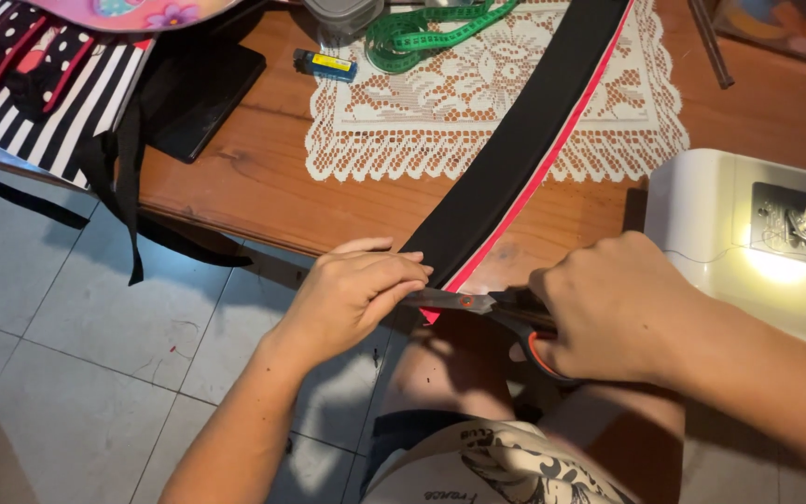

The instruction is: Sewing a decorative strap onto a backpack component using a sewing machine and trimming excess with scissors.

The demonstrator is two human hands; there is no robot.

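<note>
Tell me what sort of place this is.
Probably a home sewing corner. A white sewing machine with its lamp lit stands on a wooden table, a green measuring tape lies on a lace doily, and the right hand holds scissors at a black-and-pink strap.

My left hand (352,294) and right hand (608,317) work off table (244,177) front edge, open air over floor tiles (95,327) to my left. Right side blocked: white sewing machine (748,243) close by my wrist. Black-and-pink strap (524,140) runs diagonally across lace doily (440,112), cutting table in two. Back edge crowded: green tape measure (422,28), lighter (326,63). Far-left corner taken by striped bag (58,93).
</note>
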